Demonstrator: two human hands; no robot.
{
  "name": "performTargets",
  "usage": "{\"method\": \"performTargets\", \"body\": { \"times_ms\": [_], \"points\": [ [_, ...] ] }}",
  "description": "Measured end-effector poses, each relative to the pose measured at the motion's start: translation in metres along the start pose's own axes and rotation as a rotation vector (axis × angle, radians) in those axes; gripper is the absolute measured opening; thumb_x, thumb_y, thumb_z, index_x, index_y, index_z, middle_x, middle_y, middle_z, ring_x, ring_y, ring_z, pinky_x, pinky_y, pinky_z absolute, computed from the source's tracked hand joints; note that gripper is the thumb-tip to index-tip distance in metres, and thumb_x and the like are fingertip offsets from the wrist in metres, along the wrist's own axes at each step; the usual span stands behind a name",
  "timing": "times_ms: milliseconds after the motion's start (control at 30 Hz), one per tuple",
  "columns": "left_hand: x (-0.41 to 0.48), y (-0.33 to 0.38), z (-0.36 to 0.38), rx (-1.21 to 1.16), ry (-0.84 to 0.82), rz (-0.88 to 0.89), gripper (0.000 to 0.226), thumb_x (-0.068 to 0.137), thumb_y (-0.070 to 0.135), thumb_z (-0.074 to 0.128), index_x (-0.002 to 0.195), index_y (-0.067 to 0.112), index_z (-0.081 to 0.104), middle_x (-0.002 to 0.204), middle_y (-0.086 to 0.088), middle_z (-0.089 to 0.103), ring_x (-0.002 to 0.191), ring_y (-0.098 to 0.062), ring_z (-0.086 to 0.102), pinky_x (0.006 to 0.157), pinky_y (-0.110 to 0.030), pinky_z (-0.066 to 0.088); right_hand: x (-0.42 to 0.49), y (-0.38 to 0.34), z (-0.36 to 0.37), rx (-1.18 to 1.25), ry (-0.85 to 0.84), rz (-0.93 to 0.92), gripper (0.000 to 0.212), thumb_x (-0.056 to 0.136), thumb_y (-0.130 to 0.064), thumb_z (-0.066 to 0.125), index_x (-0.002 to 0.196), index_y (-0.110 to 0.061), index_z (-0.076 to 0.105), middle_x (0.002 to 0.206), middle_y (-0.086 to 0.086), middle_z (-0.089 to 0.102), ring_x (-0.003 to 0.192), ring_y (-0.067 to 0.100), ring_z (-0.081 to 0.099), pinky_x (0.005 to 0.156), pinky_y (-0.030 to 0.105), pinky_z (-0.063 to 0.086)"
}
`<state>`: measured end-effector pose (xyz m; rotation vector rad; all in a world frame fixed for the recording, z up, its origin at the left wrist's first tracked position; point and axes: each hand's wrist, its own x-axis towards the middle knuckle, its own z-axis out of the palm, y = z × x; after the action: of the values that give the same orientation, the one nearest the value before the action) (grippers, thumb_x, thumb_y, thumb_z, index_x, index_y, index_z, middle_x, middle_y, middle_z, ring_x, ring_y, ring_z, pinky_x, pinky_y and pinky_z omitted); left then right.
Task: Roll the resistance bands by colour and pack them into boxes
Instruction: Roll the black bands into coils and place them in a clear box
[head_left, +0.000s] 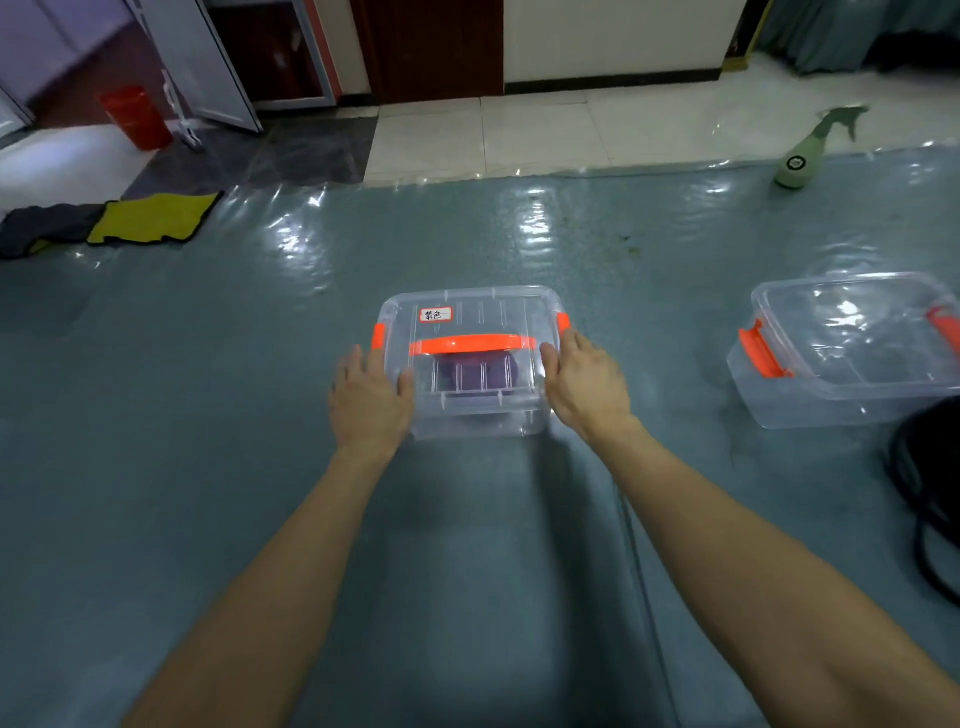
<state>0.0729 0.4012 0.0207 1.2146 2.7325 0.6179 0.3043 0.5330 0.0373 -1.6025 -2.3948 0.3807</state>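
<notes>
Head view: I see my left hand (371, 400) and right hand (587, 384), fingers straight, pressing opposite sides of the lidded clear box (493, 314) between them, purple band roll (470, 375) inside.

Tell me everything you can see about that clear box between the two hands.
The clear plastic box is shut by a lid with an orange handle across it, an orange latch at each end and a small red-edged label. A purple roll shows inside. It stands upright on the glossy grey mat; the left hand and right hand press its two ends.
</notes>
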Motion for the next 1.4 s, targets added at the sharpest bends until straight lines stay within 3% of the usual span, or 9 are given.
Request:
{"method": "performTargets", "body": {
  "times_ms": [100,200,367,567,900,1000,1100,1200,1400],
  "points": [
    [-0.035,0.007,-0.012,0.087,0.088,0.173,0.073,0.106,0.040,0.059,0.168,0.010,0.032,0.171,-0.024,0.036,0.156,-0.043,0.037,0.129,-0.054,0.030,-0.036,0.025,-0.021,-0.046,0.043,-0.139,0.032,0.111,-0.027,0.044,0.131,-0.008,0.062,0.120,0.012,0.068,0.114,0.038,0.063,0.097,0.048,0.046],
    [-0.090,0.031,0.014,0.116,0.117,0.411,0.064,0.101,0.033,0.067,0.156,0.003,0.052,0.165,-0.026,0.044,0.152,-0.046,0.045,0.126,-0.061,0.034,-0.092,0.068,-0.025,-0.127,-0.006,-0.181,0.025,0.098,-0.017,0.061,0.120,-0.006,0.066,0.121,0.015,0.069,0.116,0.040,0.063,0.100,0.048,0.046],
    [-0.173,0.101,0.067,0.164,-0.169,0.580,0.061,0.102,0.034,0.066,0.155,0.005,0.056,0.169,-0.025,0.042,0.158,-0.041,0.040,0.129,-0.059,0.030,-0.164,0.150,-0.027,-0.275,-0.207,-0.086,0.037,0.100,-0.023,0.055,0.135,-0.013,0.061,0.138,0.008,0.063,0.131,0.031,0.057,0.113,0.040,0.038],
    [-0.213,0.200,0.134,0.301,-0.328,0.688,0.069,0.104,0.043,0.058,0.164,0.012,0.042,0.177,-0.018,0.028,0.164,-0.035,0.028,0.132,-0.055,0.021,-0.178,0.262,-0.051,-0.331,-0.234,-0.012,0.036,0.099,-0.026,0.051,0.132,-0.016,0.060,0.134,0.007,0.063,0.128,0.030,0.057,0.114,0.039,0.037],
    [-0.278,0.359,0.250,0.373,-0.451,0.572,0.068,0.104,0.057,0.053,0.164,0.028,0.040,0.165,-0.014,0.042,0.153,-0.033,0.041,0.122,-0.049,0.036,-0.131,0.453,-0.103,-0.293,-0.174,-0.126,0.038,0.098,-0.031,0.052,0.130,-0.013,0.061,0.136,0.010,0.060,0.141,0.032,0.049,0.121,0.046,0.032],
    [-0.288,0.381,0.262,0.372,-0.512,0.467,0.071,0.096,0.060,0.066,0.157,0.029,0.047,0.155,-0.010,0.047,0.144,-0.033,0.047,0.112,-0.045,0.046,-0.131,0.503,-0.115,-0.308,-0.153,-0.003,0.069,0.095,-0.045,0.062,0.153,-0.010,0.048,0.160,0.020,0.045,0.159,0.037,0.029,0.128,0.060,0.020],
    [-0.290,0.384,0.262,0.386,-0.555,0.412,0.073,0.097,0.056,0.068,0.161,0.028,0.043,0.166,-0.012,0.039,0.154,-0.034,0.038,0.122,-0.046,0.041,-0.137,0.539,-0.118,-0.391,-0.368,0.141,0.108,0.089,-0.069,0.067,0.168,-0.013,0.019,0.174,0.028,0.017,0.164,0.045,0.006,0.126,0.071,0.015],
    [-0.290,0.388,0.260,0.378,-0.571,0.375,0.074,0.099,0.051,0.069,0.163,0.027,0.041,0.170,-0.013,0.035,0.156,-0.035,0.036,0.125,-0.047,0.039,-0.140,0.560,-0.116,-0.427,-0.450,0.081,0.112,0.086,-0.065,0.078,0.168,-0.017,0.019,0.170,0.026,0.025,0.161,0.045,0.018,0.119,0.062,0.039],
    [-0.293,0.398,0.260,0.376,-0.607,0.327,0.075,0.102,0.044,0.066,0.167,0.024,0.034,0.176,-0.015,0.025,0.164,-0.034,0.024,0.128,-0.048,0.036,-0.122,0.586,-0.138,-0.162,-0.311,0.050,0.078,0.090,-0.048,0.083,0.153,-0.019,0.046,0.137,0.010,0.058,0.131,0.031,0.049,0.101,0.046,0.053]
  ]
}}
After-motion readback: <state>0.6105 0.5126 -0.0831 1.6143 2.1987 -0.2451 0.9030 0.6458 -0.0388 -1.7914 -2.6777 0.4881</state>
